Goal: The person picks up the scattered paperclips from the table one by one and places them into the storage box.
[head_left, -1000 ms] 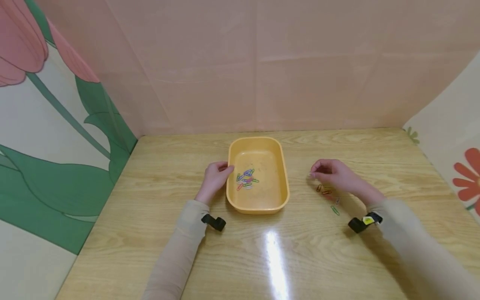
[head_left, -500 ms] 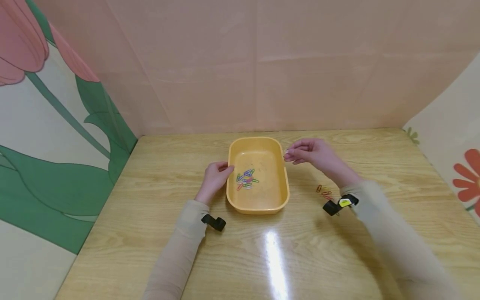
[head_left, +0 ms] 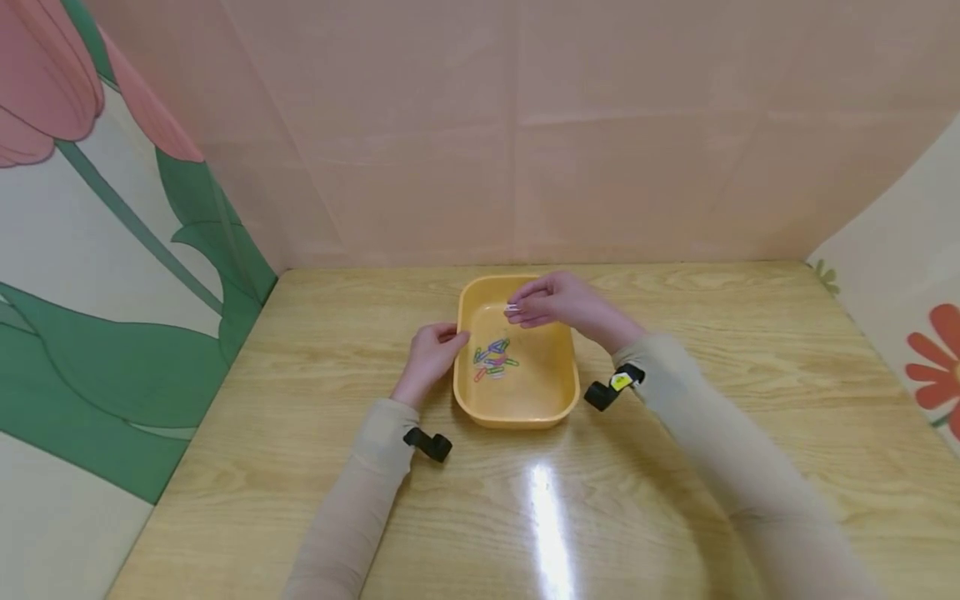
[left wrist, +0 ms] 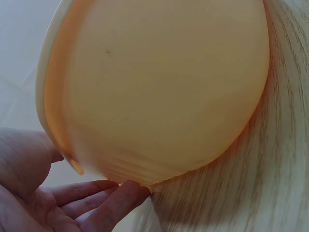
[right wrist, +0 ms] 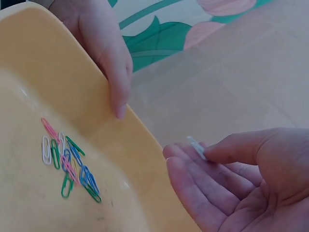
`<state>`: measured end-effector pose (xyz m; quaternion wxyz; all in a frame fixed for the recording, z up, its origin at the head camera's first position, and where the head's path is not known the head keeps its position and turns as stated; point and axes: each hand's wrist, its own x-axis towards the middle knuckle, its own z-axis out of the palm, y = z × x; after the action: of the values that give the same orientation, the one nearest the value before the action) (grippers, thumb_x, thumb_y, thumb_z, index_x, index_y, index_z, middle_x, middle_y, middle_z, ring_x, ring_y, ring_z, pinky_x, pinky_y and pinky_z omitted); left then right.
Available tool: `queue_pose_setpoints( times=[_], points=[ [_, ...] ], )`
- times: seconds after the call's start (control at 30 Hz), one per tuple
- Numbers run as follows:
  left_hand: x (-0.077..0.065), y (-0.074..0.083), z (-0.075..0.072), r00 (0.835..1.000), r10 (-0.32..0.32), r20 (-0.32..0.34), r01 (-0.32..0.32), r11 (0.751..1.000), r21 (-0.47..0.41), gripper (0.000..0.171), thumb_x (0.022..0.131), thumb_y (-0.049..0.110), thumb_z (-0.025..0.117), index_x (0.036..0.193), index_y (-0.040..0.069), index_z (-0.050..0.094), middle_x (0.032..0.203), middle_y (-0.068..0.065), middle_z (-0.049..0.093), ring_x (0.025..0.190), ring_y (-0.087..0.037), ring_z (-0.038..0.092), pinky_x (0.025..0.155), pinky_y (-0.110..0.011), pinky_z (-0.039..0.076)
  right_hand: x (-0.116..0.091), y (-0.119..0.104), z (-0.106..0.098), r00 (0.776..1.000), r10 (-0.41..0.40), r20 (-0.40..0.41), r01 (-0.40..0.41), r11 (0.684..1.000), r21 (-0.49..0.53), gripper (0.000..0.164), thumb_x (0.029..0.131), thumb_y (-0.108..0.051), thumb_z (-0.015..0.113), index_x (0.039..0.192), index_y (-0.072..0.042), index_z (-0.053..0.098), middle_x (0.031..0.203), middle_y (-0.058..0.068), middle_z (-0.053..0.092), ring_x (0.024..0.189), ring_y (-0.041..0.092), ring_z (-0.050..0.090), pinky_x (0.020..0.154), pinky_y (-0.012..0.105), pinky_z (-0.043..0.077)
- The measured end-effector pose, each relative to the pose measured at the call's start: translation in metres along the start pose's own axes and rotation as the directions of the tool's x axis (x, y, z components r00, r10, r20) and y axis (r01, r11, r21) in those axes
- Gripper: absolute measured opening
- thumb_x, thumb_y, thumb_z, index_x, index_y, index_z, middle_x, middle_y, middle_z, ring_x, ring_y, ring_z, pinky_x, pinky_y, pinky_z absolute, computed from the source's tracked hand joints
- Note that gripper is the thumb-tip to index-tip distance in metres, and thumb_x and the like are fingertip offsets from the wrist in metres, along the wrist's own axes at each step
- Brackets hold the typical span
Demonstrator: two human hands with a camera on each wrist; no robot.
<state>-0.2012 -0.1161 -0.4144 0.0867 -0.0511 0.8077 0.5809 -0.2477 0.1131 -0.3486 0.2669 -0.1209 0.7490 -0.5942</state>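
A yellow plastic tray (head_left: 517, 421) stands on the table, deep-walled with rounded corners. My left hand (head_left: 431, 358) grips its left wall, thumb over the rim and fingers (left wrist: 123, 200) against the outside. Over the tray's far right part, my right hand (head_left: 566, 304) pinches a white paper clip (right wrist: 196, 148) between thumb and fingertips, above the tray floor. Several coloured paper clips (right wrist: 70, 166), in pink, green, blue and white, lie in a loose heap on the tray floor, towards the left side in the head view.
The wood-grain table (head_left: 480, 517) ends at a pink cloth backdrop (head_left: 510, 142). A flower-printed panel (head_left: 142, 333) rises on the left and another (head_left: 915, 275) on the right. My right sleeve (head_left: 720, 442) reaches across the table's right side.
My right hand has carried the white paper clip leftward from the table to over the tray. Loose clips seen earlier on the right are now hidden by the sleeve. The left hand stays put.
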Motion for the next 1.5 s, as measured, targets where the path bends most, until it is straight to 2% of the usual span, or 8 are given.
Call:
queue_pose_setpoints(
  times=[0.23, 0.5, 0.67, 0.83, 0.93, 1.07, 1.27, 1.5],
  points=[
    [0.002, -0.001, 0.000, 0.999, 0.033, -0.006, -0.033, 0.999, 0.013, 0.033, 0.094, 0.016, 0.059, 0.118, -0.007, 0.062, 0.107, -0.020, 0.066, 0.097, -0.025, 0.065, 0.083, -0.031, 0.054, 0.023, 0.000, 0.016, 1.000, 0.004, 0.001, -0.004, 0.994, -0.112, 0.025, 0.093, 0.000, 0.057, 0.113, 0.014, 0.057, 0.106, 0.027, 0.066, 0.103, 0.044, 0.061, 0.087, 0.050, 0.050],
    [0.001, -0.002, 0.001, 0.999, 0.036, 0.006, -0.036, 0.999, 0.008, 0.035, 0.094, 0.017, 0.059, 0.119, -0.008, 0.061, 0.109, -0.020, 0.066, 0.098, -0.026, 0.065, 0.083, -0.031, 0.054, 0.033, 0.002, 0.029, 0.999, 0.048, -0.012, -0.049, 0.969, -0.242, 0.025, 0.088, 0.001, 0.064, 0.109, 0.013, 0.058, 0.090, 0.020, 0.070, 0.088, 0.036, 0.067, 0.079, 0.047, 0.055],
    [0.001, -0.001, 0.001, 1.000, 0.029, 0.003, -0.029, 1.000, 0.003, 0.035, 0.094, 0.017, 0.059, 0.119, -0.007, 0.061, 0.108, -0.020, 0.066, 0.097, -0.026, 0.065, 0.083, -0.031, 0.054, 0.035, 0.005, 0.031, 0.997, 0.073, -0.018, -0.075, 0.958, -0.277, 0.023, 0.090, 0.002, 0.061, 0.109, 0.014, 0.058, 0.095, 0.023, 0.069, 0.087, 0.034, 0.068, 0.080, 0.047, 0.054],
    [0.001, 0.000, 0.000, 1.000, 0.031, -0.003, -0.031, 1.000, 0.005, 0.035, 0.094, 0.017, 0.059, 0.119, -0.008, 0.061, 0.108, -0.020, 0.066, 0.097, -0.026, 0.065, 0.083, -0.032, 0.054, 0.036, 0.009, 0.027, 0.998, 0.056, -0.005, -0.055, 0.960, -0.275, 0.024, 0.090, 0.000, 0.061, 0.110, 0.013, 0.058, 0.093, 0.021, 0.070, 0.083, 0.028, 0.069, 0.076, 0.043, 0.056],
    [0.002, 0.000, -0.001, 0.999, 0.036, 0.001, -0.036, 0.999, 0.006, 0.036, 0.094, 0.017, 0.059, 0.120, -0.008, 0.060, 0.109, -0.021, 0.066, 0.098, -0.026, 0.065, 0.084, -0.032, 0.053, 0.033, 0.009, 0.024, 0.999, 0.034, 0.022, -0.027, 0.968, -0.250, 0.024, 0.090, 0.001, 0.060, 0.109, 0.014, 0.057, 0.091, 0.020, 0.071, 0.081, 0.026, 0.070, 0.073, 0.041, 0.057],
    [0.002, -0.001, -0.001, 0.999, 0.041, 0.005, -0.041, 0.999, 0.008, 0.036, 0.094, 0.016, 0.059, 0.120, -0.009, 0.060, 0.110, -0.021, 0.065, 0.100, -0.027, 0.064, 0.085, -0.032, 0.053, 0.025, 0.005, 0.018, 0.998, 0.035, 0.055, -0.024, 0.980, -0.197, 0.027, 0.092, 0.000, 0.056, 0.115, 0.014, 0.055, 0.095, 0.019, 0.070, 0.087, 0.029, 0.069, 0.080, 0.046, 0.054],
    [0.000, -0.002, 0.000, 0.999, 0.037, 0.004, -0.037, 0.999, 0.001, 0.036, 0.094, 0.016, 0.059, 0.120, -0.008, 0.060, 0.110, -0.021, 0.065, 0.100, -0.027, 0.064, 0.086, -0.032, 0.053, 0.008, -0.005, 0.005, 0.994, 0.057, 0.093, -0.038, 0.980, -0.194, 0.035, 0.098, -0.014, 0.051, 0.124, 0.010, 0.053, 0.109, 0.021, 0.066, 0.102, 0.037, 0.063, 0.087, 0.046, 0.052],
    [0.000, -0.002, -0.002, 0.999, 0.042, -0.004, -0.042, 0.999, -0.001, 0.035, 0.093, 0.016, 0.060, 0.119, -0.007, 0.061, 0.109, -0.020, 0.065, 0.100, -0.026, 0.064, 0.085, -0.032, 0.053, -0.015, -0.019, -0.013, 0.993, 0.013, 0.116, 0.003, 0.991, -0.136, 0.034, 0.100, -0.022, 0.049, 0.121, 0.003, 0.056, 0.113, 0.021, 0.064, 0.106, 0.036, 0.060, 0.090, 0.048, 0.049]
  ],
)
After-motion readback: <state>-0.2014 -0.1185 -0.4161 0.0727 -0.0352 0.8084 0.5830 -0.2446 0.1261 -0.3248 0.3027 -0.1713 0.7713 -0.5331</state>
